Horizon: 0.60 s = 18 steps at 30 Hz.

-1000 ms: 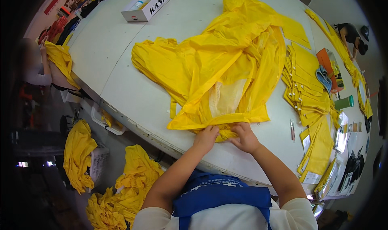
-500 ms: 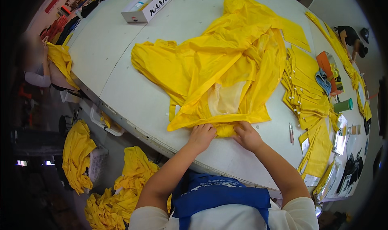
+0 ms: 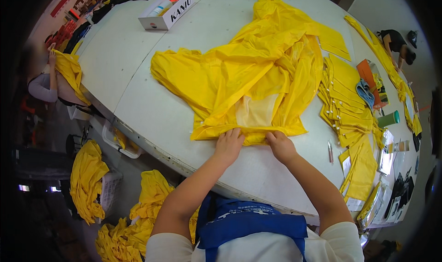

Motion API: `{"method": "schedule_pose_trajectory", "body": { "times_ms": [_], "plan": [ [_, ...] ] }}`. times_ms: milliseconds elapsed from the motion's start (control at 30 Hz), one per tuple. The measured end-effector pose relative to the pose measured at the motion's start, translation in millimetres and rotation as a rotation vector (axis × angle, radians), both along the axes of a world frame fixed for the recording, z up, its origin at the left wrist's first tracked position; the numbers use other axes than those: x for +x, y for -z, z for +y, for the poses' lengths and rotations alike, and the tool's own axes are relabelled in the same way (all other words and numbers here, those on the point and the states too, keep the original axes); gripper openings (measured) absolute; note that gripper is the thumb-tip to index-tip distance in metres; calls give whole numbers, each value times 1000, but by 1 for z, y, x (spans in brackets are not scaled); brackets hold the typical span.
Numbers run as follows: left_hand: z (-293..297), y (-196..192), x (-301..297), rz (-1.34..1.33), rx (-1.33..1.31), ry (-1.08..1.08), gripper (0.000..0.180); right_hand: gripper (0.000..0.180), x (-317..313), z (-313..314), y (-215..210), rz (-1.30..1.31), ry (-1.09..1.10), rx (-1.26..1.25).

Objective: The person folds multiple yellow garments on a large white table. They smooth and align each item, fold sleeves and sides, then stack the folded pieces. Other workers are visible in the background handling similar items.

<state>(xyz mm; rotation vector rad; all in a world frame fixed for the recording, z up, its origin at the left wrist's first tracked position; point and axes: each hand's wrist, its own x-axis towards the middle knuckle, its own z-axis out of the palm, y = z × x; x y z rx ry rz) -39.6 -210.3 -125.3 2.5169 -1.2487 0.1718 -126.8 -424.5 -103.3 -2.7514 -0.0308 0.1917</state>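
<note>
A thin, slightly shiny yellow jacket (image 3: 230, 75) lies spread and creased on the white table, with a pale lining panel (image 3: 256, 111) showing near its front edge. That near edge is turned over into a narrow folded strip. At the left part of the fold, my left hand (image 3: 229, 146) is closed on the fabric, fingers pointing away from me. My right hand (image 3: 281, 147) grips the same strip further right, thumb side toward the left hand. Between them a short bulge of folded cloth shows. The fingertips are partly hidden in the cloth.
Stacked yellow fabric pieces (image 3: 345, 96) lie right, near tweezers (image 3: 330, 151), a green cylinder (image 3: 389, 119) and an orange box (image 3: 368, 77). A white open box (image 3: 165, 11) stands far left. Yellow garments (image 3: 87, 181) fill floor baskets. Co-workers are at left and far right.
Both hands have moved slightly away from me, carrying the jacket's near edge inward. The front fold lies flatter and the cloth bulge between the hands sits further up.
</note>
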Motion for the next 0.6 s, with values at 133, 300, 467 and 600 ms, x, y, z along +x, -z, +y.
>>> {"method": "schedule_pose_trajectory", "body": {
  "times_ms": [133, 300, 467, 600],
  "plan": [
    [4, -15, 14, 140, 218, 65, 16, 32, -11, 3, -21, -164, -100, -78],
    [8, -50, 25, 306, 145, 128, 17, 21, -12, 2, -33, -196, -158, -138],
    [30, -18, 16, 263, 369, 137, 19, 18, -25, 25, -7, -54, -190, -132],
    [-2, -14, -20, 26, 100, 43, 18, 21, -22, 41, 22, -36, 49, -21]
  ]
}}
